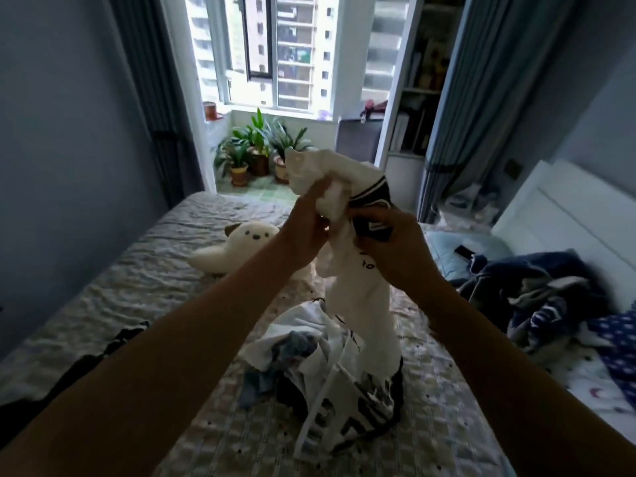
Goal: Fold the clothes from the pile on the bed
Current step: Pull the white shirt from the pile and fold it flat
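Both my hands hold a white garment [358, 297] with a dark striped collar up in front of me, above the bed. My left hand [306, 228] grips bunched white cloth near the top. My right hand [395, 246] pinches the dark collar part. The garment hangs down in a twisted column to the pile of clothes [330, 380] on the bed, a heap of white, blue and black-printed pieces. Whether its lower end is tangled in the pile I cannot tell.
The bed [120, 287] has a patterned grey quilt. A white plush toy [237, 246] lies at the middle left. Dark cloth [103, 352] lies at the near left. Crumpled blue bedding [537, 297] is heaped on the right by the white headboard [564, 215]. Potted plants [258, 149] stand under the window.
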`<state>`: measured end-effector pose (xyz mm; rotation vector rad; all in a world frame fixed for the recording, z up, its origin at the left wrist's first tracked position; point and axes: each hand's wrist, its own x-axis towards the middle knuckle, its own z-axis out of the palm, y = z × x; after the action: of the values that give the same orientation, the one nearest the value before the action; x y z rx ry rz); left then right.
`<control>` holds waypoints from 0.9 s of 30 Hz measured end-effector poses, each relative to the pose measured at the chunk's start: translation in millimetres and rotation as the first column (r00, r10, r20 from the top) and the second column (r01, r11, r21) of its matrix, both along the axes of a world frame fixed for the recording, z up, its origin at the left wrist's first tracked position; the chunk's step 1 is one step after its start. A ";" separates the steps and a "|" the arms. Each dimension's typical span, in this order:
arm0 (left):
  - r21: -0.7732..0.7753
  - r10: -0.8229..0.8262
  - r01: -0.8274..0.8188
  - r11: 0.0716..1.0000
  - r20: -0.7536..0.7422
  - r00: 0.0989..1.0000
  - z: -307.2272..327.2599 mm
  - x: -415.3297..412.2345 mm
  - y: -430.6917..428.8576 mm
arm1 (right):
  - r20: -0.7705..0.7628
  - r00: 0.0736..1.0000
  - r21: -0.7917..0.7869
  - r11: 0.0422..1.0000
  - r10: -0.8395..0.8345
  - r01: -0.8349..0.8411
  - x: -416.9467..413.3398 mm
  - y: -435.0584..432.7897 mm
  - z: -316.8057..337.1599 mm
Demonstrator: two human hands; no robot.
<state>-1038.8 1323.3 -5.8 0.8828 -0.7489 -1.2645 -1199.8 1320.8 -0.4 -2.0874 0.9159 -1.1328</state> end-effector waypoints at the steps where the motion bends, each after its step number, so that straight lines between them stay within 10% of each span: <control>1: -0.031 0.059 -0.057 0.998 0.060 0.996 19.5 1.2 12.0 | -0.009 0.999 0.008 0.999 0.048 -0.048 0.6 12.9 14.8; 8: -0.177 0.250 -0.192 0.965 0.412 0.876 106.3 16.5 120.7 | -0.022 0.941 0.155 0.931 0.338 -0.331 -12.6 91.7 88.4; 13: -0.196 0.151 -0.035 0.980 0.620 0.770 134.7 23.9 191.6 | 0.008 0.993 0.014 0.993 0.114 -0.114 -15.8 127.9 127.1; 21: -0.135 0.014 0.167 0.977 0.818 0.575 201.0 35.0 264.0 | 0.115 0.857 0.218 0.830 0.501 -0.514 9.6 187.8 168.1; 27: -0.115 0.098 0.217 0.969 0.991 0.088 238.0 68.9 297.6 | -0.262 0.927 0.082 0.963 0.269 -0.256 17.1 208.8 193.6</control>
<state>-969.9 1620.9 232.2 1.5291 -2.0487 -0.3533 -1182.7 1529.6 193.3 -2.2817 0.7441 -0.6926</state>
